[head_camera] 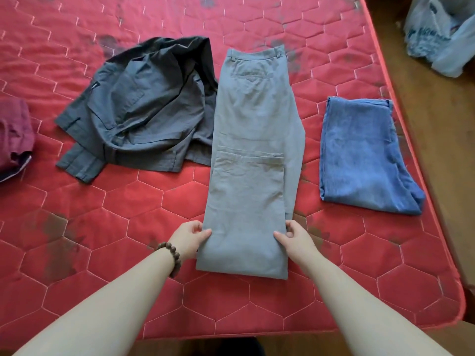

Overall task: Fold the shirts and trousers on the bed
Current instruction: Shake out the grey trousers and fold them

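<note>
Light grey trousers (253,155) lie lengthwise on the red mattress (108,227), legs stacked, waistband at the far end, with the leg ends folded up over the near part. My left hand (191,238) pinches the left edge of that near fold, and my right hand (293,238) pinches its right edge. A crumpled dark grey shirt (138,109) lies to the left of the trousers, touching them. To the right lies a folded blue garment (362,155).
A maroon garment (14,134) sits at the left edge of view. The mattress's right edge runs close past the blue garment, with wooden floor (437,124) beyond. Plastic bags (437,32) lie on the floor at the top right.
</note>
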Motion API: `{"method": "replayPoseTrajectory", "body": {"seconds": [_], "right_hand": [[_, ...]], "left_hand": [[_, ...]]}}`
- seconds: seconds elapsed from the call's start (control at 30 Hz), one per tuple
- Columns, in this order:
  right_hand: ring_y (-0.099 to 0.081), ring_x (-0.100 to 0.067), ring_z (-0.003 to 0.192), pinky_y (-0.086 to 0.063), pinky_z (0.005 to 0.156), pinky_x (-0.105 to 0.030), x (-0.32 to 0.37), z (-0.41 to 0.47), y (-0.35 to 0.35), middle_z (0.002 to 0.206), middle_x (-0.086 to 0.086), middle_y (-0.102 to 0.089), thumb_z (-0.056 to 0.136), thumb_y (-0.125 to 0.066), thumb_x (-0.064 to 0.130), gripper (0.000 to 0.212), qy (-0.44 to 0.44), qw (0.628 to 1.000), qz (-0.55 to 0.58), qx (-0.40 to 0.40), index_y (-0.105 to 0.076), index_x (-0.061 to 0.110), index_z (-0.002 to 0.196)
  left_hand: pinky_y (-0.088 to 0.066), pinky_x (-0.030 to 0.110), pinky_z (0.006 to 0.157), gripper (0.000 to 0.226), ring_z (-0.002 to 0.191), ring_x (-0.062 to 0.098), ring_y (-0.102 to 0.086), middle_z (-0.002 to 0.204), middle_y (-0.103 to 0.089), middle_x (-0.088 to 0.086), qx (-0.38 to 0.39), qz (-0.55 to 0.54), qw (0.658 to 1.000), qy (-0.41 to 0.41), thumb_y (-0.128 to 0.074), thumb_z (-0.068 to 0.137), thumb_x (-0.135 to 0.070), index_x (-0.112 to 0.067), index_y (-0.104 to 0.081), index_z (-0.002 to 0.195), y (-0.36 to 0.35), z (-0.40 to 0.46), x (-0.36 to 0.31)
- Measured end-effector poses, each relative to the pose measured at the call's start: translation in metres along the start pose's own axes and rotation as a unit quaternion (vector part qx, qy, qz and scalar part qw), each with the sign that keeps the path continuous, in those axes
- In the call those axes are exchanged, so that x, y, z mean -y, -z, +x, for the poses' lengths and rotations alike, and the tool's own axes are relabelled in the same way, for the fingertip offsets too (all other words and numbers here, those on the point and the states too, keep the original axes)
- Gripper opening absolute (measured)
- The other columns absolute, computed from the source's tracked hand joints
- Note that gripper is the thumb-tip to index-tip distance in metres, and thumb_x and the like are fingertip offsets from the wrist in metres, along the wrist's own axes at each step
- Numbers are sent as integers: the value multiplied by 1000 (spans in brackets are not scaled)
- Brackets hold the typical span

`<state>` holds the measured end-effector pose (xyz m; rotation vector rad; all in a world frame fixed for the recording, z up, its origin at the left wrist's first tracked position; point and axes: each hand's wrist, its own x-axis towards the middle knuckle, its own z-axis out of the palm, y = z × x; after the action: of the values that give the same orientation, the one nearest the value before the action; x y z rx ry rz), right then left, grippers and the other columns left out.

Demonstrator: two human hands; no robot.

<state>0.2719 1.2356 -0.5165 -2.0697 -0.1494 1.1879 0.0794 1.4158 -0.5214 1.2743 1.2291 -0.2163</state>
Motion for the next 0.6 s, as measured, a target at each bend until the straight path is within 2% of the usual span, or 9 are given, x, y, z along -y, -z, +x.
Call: {"method": "replayPoseTrajectory", "body": {"seconds": [0.07, 0.13, 0.2, 0.3, 0.4, 0.47, 0.53, 0.6], "right_hand": [[-66, -18, 77, -50, 69, -27, -6, -3, -3, 83, -6, -70, 91, -62, 15, 13, -3, 999, -44, -21, -60, 10, 102], [-66, -24, 82, -48, 74, -33, -15, -10, -4, 85, -8, -70, 90, -63, 23, 15, -1, 995, -88, -45, -63, 9, 97], [-64, -23, 82, -45, 72, -32, -21, -20, -4, 86, -7, -70, 90, -64, 26, 18, 7, 992, -109, -60, -65, 9, 93], [-62, -19, 79, -44, 66, -26, -28, -35, -3, 86, -4, -68, 90, -64, 23, 13, 9, 994, -92, -54, -65, 10, 93], [-58, -12, 73, -41, 58, -14, -29, -46, -2, 86, -1, -67, 92, -61, 18, 12, 29, 997, -69, -37, -66, 7, 93], [-55, -9, 70, -39, 57, -12, -31, -53, -2, 81, 2, -64, 94, -58, 18, 13, 46, 997, -58, -33, -64, 7, 94], [-47, -10, 65, -36, 56, -17, -36, -57, -3, 73, 3, -54, 96, -55, 19, 14, 55, 995, -74, -33, -60, 7, 93], [-43, -12, 65, -34, 57, -23, -45, -57, -5, 71, 2, -49, 95, -54, 21, 14, 47, 993, -106, -38, -59, 7, 92]], "left_hand": [[-46, 33, 62, 20, 62, 18, -52, 71, -58, 7, -18, 48, 999, -13, -58, 93, -18, -9, -55, 76, -1, -2, 9], [-41, 30, 59, 22, 62, 17, -52, 71, -59, 1, -27, 98, 994, -33, -57, 94, -24, -7, -58, 79, -4, -7, 18], [-45, 28, 64, 18, 71, 16, -60, 81, -66, -2, -14, 119, 992, -51, -57, 94, -25, -9, -63, 88, -6, -13, 23], [-48, 18, 66, 6, 76, 7, -63, 86, -69, -7, 3, 107, 991, -74, -58, 93, -18, -19, -64, 94, -4, -22, 24], [-53, 31, 81, 10, 87, 12, -67, 95, -72, -4, 21, 87, 992, -85, -59, 93, -17, -24, -66, 96, 0, -27, 25], [-52, 30, 81, 11, 87, 10, -67, 95, -71, -7, 26, 94, 991, -89, -59, 93, -17, -27, -65, 94, 0, -31, 26], [-50, 27, 75, 13, 83, 10, -66, 91, -70, -8, 23, 107, 990, -87, -59, 93, -16, -28, -63, 90, -1, -35, 26], [-51, 31, 76, 9, 83, 16, -67, 90, -71, -4, 22, 127, 989, -79, -59, 92, -16, -22, -65, 90, -3, -35, 29]]}}
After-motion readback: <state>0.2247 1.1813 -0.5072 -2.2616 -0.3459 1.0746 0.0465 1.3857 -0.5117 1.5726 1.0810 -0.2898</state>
